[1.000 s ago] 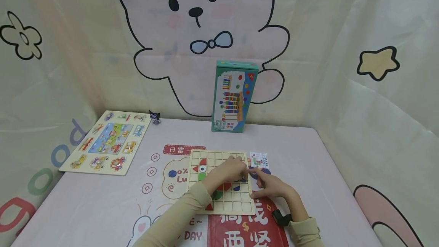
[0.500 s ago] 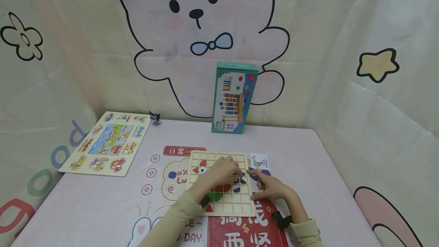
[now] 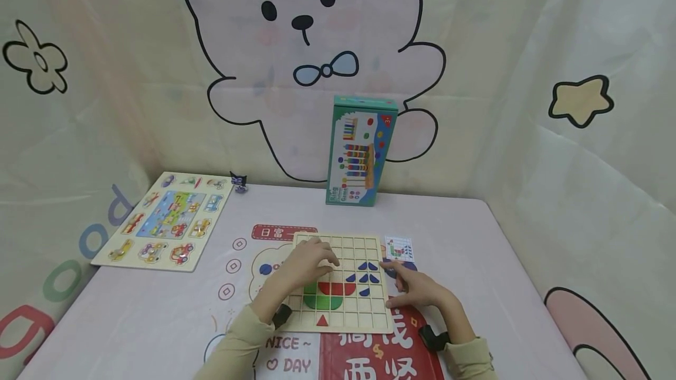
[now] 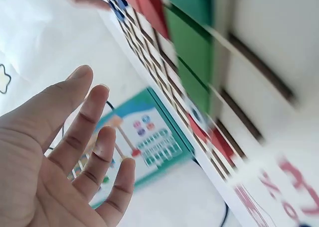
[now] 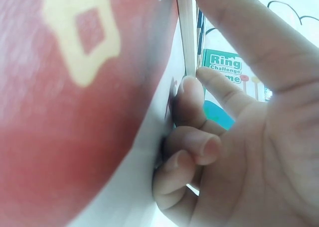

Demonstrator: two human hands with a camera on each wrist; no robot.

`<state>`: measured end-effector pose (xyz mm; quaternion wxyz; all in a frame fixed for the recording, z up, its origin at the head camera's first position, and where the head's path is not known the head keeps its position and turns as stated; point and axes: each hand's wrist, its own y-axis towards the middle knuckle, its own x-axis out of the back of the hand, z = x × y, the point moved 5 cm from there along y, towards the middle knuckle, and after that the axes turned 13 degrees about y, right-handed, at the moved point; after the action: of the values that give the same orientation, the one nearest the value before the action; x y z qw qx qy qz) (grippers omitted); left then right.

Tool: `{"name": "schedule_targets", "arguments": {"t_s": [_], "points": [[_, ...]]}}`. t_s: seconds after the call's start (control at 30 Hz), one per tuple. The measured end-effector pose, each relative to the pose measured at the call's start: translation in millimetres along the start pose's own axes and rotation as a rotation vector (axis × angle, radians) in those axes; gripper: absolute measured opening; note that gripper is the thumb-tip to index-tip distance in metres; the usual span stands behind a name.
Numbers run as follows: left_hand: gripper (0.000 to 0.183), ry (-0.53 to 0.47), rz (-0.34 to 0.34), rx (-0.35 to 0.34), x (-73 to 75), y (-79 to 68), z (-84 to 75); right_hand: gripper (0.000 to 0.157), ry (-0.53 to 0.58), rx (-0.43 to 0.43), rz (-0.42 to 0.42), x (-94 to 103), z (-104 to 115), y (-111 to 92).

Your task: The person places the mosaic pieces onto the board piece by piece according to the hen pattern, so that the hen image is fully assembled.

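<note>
A wooden grid board (image 3: 369, 318) lies on the table with coloured pieces in its cells. My left hand (image 3: 306, 265) hovers over its left part, fingers spread and loosely bent, with nothing in them; the palm (image 4: 60, 157) shows in the left wrist view. At the board's right edge my right hand (image 3: 419, 286) rests, index finger and thumb stretched to the rim and the other fingers bent in. Several blue pieces (image 3: 364, 278) sit near that edge. Red pieces (image 3: 336, 289), green pieces (image 3: 324, 302) and a red triangle (image 3: 322, 321) lie further left; my left hand hides others.
A small pattern card (image 3: 398, 247) lies beyond the board's right corner. The green game box (image 3: 361, 151) stands at the table's back edge. At the left lies a picture puzzle board (image 3: 164, 219), with a small dark figurine (image 3: 239, 182) by its far corner.
My left hand has moved left, away from the board's right side, and its fingers have loosened. The blue, red and green pieces it covered now show. My right hand stays at the edge.
</note>
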<state>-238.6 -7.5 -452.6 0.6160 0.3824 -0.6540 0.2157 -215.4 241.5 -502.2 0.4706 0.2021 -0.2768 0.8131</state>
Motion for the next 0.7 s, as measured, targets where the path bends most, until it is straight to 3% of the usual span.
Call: {"name": "schedule_targets", "arguments": {"t_s": [0.17, 0.47, 0.7], "points": [[0.012, 0.003, -0.032, 0.051, 4.1, -18.3, 23.8, 0.084, -0.002, 0.0, -0.004, 0.1, 0.8, -0.6], [0.013, -0.006, 0.024, 0.205, 1.3, -55.2, 70.5, 0.084, -0.011, 0.009, -0.004, -0.5, -0.1, -0.2], [0.018, -0.017, 0.063, 0.298, 4.0, -76.1, 95.0, 0.084, -0.007, 0.004, -0.003, -0.6, -1.0, 0.1]]}}
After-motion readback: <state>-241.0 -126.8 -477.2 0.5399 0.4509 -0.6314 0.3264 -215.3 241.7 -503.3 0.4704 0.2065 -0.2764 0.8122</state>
